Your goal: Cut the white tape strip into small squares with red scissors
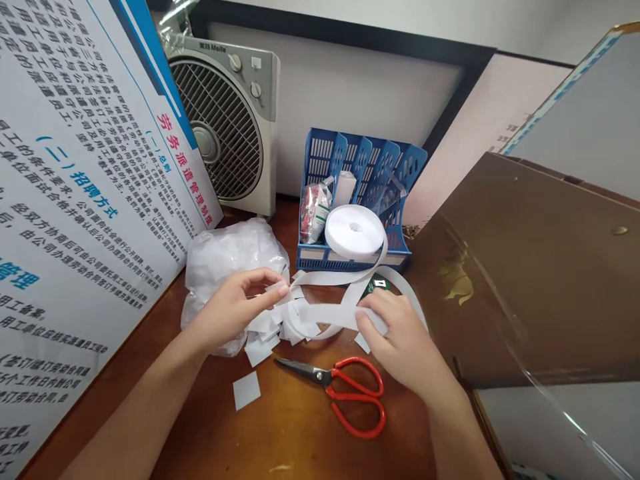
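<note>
My left hand [245, 303] is pinched at thumb and fingertips on a white strip [320, 277], beside a heap of white cut pieces [260, 350]. My right hand [395, 333] has its fingers closed around another stretch of the same strip, which runs leftward from it over the heap. Loops of strip lead up to a white roll [343, 230] leaning at the front of a blue file rack. Below the hands, scissors with red handles [357, 387] lie on the table, blades slightly apart and pointing left. One square white piece [247, 391] lies alone to their left.
A bulging clear plastic bag [235, 257] sits behind my left hand. The blue file rack [313, 150] holds a packet [315, 213]. A box fan [270, 133] stands at the back left. A printed board [100, 167] borders the left, a brown panel [550, 267] the right.
</note>
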`<state>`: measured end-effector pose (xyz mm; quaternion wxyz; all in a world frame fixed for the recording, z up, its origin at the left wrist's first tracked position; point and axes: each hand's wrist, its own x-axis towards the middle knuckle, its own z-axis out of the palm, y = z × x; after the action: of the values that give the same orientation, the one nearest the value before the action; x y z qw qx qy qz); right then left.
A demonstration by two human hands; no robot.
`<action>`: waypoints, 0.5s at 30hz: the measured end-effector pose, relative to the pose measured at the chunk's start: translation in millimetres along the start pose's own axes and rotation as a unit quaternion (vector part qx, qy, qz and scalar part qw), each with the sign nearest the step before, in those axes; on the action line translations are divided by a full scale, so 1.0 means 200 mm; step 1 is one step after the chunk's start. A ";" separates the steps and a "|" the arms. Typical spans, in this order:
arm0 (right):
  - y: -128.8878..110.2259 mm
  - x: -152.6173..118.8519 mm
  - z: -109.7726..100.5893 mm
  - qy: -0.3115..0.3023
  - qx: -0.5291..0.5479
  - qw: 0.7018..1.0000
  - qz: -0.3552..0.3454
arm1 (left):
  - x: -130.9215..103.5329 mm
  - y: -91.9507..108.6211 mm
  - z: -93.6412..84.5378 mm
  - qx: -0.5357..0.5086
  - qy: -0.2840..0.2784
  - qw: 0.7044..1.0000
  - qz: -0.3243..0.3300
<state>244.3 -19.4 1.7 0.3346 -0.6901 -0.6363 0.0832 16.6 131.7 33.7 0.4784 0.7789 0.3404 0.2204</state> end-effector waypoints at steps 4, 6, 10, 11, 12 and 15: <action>0.08 -0.09 0.11 0.058 0.033 0.998 0.018 | 0.03 -0.01 0.03 -0.041 -0.034 0.999 -0.004; 0.10 -0.11 0.13 0.116 0.054 0.992 0.007 | 0.03 -0.02 0.05 -0.097 -0.078 0.992 -0.019; 0.09 -0.15 0.15 0.267 0.134 0.954 0.027 | -0.03 -0.05 0.06 -0.151 -0.302 0.939 -0.072; 0.09 -0.15 0.14 0.308 0.172 0.935 0.049 | -0.05 -0.06 0.06 -0.138 -0.360 0.919 -0.081; 0.09 -0.16 0.14 0.346 0.216 0.910 0.074 | -0.06 -0.06 0.08 -0.124 -0.396 0.906 -0.084; 0.09 -0.18 0.13 0.432 0.350 0.820 0.135 | -0.08 -0.09 0.13 -0.102 -0.373 0.919 -0.074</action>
<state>237.7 -42.7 -39.4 0.7798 -0.5706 -0.2549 0.0379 17.6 109.7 5.1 0.6628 0.7241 0.1690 -0.0887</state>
